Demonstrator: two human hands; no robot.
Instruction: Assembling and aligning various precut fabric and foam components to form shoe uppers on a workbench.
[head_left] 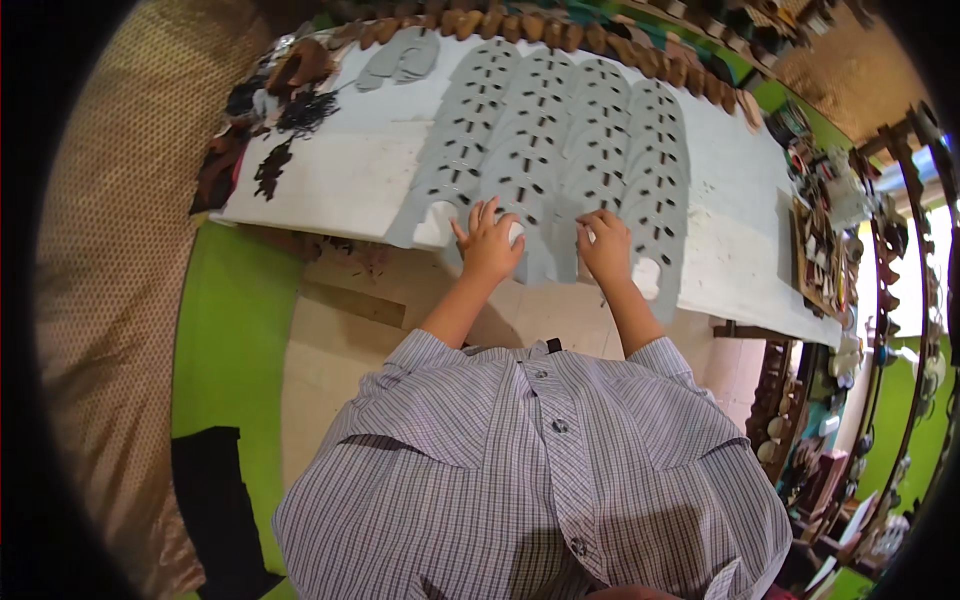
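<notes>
Grey U-shaped cut pieces (470,120), which look like shoe uppers, lie overlapped in several long columns on a white-covered table (340,170). Small black tabs and dark strips dot each piece. At the near end of the columns my left hand (488,248) rests on the grey pieces with its fingers spread. Just right of it, my right hand (606,248) is closed, thumb and fingertips together over the near end of another column. What lies between those fingertips is too small to make out.
Black scraps (308,113) lie on the table's left part, beside a heap of dark materials. More grey pieces (400,58) rest at the far left. Brown shoe lasts (530,28) line the far edge. A wooden tray of tools (818,255) stands at right, near crowded racks (900,200).
</notes>
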